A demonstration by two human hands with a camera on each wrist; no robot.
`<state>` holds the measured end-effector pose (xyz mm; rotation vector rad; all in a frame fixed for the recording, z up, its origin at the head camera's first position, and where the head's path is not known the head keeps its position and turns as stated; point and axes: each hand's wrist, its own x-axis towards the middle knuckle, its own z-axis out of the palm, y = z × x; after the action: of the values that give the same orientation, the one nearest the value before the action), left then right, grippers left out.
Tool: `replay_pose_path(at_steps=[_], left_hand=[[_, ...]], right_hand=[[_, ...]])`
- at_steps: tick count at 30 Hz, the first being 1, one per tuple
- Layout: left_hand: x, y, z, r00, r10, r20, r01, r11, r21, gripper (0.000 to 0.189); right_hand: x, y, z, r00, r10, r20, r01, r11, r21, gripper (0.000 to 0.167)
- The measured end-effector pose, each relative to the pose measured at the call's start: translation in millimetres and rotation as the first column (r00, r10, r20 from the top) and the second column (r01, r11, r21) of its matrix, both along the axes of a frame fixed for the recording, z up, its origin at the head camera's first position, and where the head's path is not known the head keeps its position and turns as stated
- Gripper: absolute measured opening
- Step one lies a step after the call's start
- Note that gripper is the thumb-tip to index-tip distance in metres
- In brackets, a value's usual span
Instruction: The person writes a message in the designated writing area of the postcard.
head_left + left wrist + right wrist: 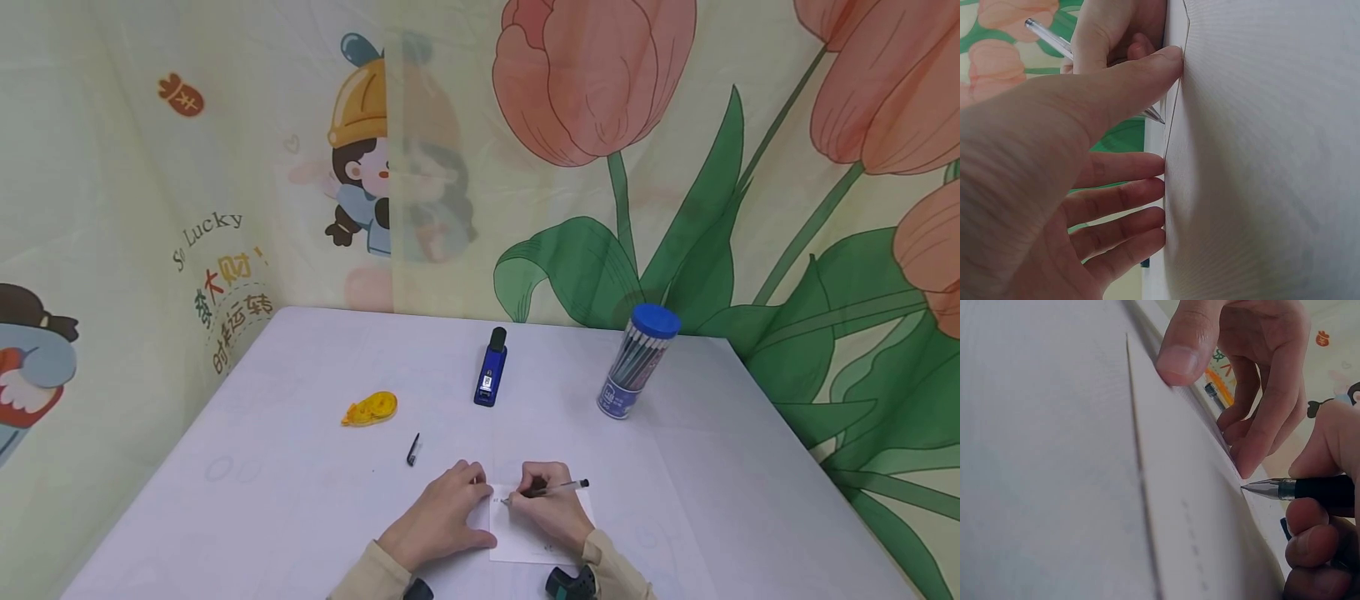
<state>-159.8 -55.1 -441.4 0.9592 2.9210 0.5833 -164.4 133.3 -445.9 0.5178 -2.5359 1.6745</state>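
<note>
In the head view my right hand [556,506] pinches a pen [558,488] with a clear barrel and black grip. Its metal tip meets a small white sheet of paper [525,537] near the upper left, beside a few tiny marks. The right wrist view shows the pen tip [1263,488] at the paper's surface and a row of short dark dashes along the sheet. My left hand [444,518] rests at the paper's left edge, thumb and fingertips pressing down, fingers spread and fairly straight in the left wrist view.
A black pen cap [413,450] lies left of the paper, with a yellow correction tape dispenser [370,409] beyond it. Farther back are a dark blue bottle-shaped object [491,368] with a label and a blue-lidded tub of pens [637,362]. A printed curtain [442,283] hangs behind the white table [285,500].
</note>
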Motion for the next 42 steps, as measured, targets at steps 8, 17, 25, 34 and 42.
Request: replay_pose_path(at_steps=[8,17,25,34,42], left_hand=[[0.1,-1.2,-1.2,1.000,0.002,-0.012,-0.002,1.000,0.004,0.056],[0.8,-1.5,-0.9,1.000,0.004,-0.008,-0.004,1.000,0.000,0.057],[1.3,-0.8,0.7,1.000,-0.006,-0.015,0.006,1.000,-0.012,0.057],[0.5,-0.7,-0.4,1.000,-0.009,-0.023,0.009,1.000,-0.007,0.057],[0.5,-0.2,0.3,1.000,-0.008,-0.020,0.008,1.000,-0.010,0.056]], right_hand=[[1.6,-1.8,5.0,0.999,-0.027,0.034,0.027,1.000,0.008,0.018],[-9.6,7.7,-19.7,0.998,-0.050,0.026,0.050,0.999,0.009,0.019],[-14.8,12.0,-33.2,0.999,-0.036,-0.002,0.036,0.999,-0.008,0.021],[-15.2,11.0,-32.8,0.999,-0.037,-0.015,0.037,0.999,0.012,0.024],[-10.7,6.6,-22.9,0.998,-0.056,0.003,0.055,0.998,0.031,0.023]])
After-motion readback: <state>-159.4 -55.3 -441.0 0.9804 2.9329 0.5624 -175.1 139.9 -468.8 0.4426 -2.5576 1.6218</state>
